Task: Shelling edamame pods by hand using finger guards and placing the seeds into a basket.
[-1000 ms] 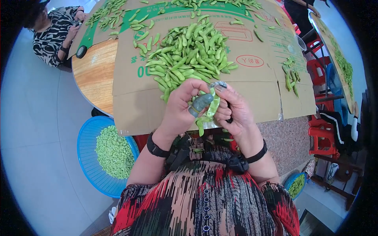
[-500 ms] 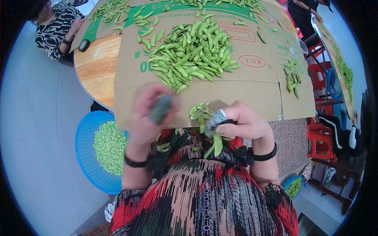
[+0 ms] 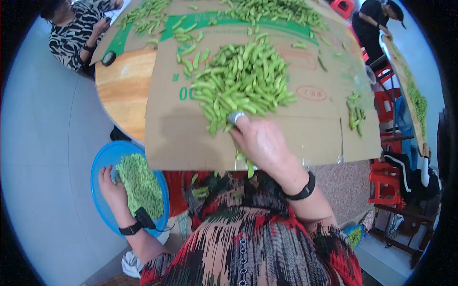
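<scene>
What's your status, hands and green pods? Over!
Left hand: open, over blue basket of shelled beans. Right hand: at near edge of green pod pile on cardboard, grip unclear. Nothing seen between right hand and pile.

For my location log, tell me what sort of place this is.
Likely a shared indoor food-preparation space: a pile of green pods on a cardboard-covered table, red stools and a second table.

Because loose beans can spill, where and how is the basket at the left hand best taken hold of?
Probably by the left rim of the basket, coming from the left and above: its left wall slopes up mostly bare of beans, while the right side lies close to the table. The left hand, inside it, should lift out first.
</scene>
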A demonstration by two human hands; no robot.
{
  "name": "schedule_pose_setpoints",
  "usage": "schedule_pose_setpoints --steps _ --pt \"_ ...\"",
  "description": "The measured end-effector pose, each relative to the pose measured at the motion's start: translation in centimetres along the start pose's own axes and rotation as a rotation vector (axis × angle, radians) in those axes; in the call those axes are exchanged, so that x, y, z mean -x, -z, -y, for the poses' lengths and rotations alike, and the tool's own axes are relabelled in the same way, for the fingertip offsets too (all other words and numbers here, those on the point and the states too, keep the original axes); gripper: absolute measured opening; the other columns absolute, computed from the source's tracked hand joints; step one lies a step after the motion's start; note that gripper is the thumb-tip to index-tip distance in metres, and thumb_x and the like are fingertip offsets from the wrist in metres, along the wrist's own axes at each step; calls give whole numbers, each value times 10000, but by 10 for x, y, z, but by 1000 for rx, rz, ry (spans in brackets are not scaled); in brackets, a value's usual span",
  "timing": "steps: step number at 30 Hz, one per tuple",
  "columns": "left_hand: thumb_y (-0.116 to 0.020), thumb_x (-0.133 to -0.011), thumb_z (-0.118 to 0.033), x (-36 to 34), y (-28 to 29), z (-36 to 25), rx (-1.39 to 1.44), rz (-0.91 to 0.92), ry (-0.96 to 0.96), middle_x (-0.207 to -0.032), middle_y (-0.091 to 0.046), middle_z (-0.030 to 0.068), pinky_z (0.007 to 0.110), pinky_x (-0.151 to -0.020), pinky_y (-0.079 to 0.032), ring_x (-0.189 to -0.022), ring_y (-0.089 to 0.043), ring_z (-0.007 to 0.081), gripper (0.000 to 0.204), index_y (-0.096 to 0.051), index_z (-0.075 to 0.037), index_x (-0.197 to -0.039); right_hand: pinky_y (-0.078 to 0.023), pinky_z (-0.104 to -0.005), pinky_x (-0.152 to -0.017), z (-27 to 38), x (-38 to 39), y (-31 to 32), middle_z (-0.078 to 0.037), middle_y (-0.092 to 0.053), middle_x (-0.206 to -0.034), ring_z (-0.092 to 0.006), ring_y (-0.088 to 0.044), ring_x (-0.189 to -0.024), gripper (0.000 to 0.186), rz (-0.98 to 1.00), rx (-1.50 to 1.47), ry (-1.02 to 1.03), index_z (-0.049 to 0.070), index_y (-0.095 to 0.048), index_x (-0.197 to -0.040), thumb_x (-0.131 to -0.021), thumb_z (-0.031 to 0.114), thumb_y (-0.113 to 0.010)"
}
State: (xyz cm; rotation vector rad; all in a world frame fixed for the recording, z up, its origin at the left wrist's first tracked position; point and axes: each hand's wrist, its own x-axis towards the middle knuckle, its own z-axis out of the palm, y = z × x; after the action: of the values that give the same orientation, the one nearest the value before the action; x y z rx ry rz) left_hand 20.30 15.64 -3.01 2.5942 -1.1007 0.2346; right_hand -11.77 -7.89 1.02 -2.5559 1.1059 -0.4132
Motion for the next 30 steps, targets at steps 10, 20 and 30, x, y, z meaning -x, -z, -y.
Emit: schedule_pose_setpoints --steps 10,20,30 --pt "-615 -834 -53 -13 13 -202 1237 641 -206 -844 -578 -19 208 -624 -411 -739 -521 57 277 -617 -64 -1110 -386 -288 -466 -6 8 -7 -62 -553 -608 -131 -498 -504 181 -27 -959 -152 2 -574 -988 -872 141 -574" --pt "-589 -748 70 -10 -27 -245 1966 926 77 -923 -644 41 227 -730 -447 -851 -581 111 237 -641 -39 -952 -271 -182 -459 14 8 29 64 -392 -622 -34 -323 -514 182 204 -1496 -304 56 -536 -1007 -971 184 -412" --pt "-638 -758 18 5 -34 -264 1941 626 -11 -831 -626 5 212 -721 -440 -759 -562 71 151 -612 -36 -896 -278 -177 -455 -7 21 31 37 -454 -677 -29 -345 -524 208 396 -1644 -291 62 -498 -915 -982 206 -364"
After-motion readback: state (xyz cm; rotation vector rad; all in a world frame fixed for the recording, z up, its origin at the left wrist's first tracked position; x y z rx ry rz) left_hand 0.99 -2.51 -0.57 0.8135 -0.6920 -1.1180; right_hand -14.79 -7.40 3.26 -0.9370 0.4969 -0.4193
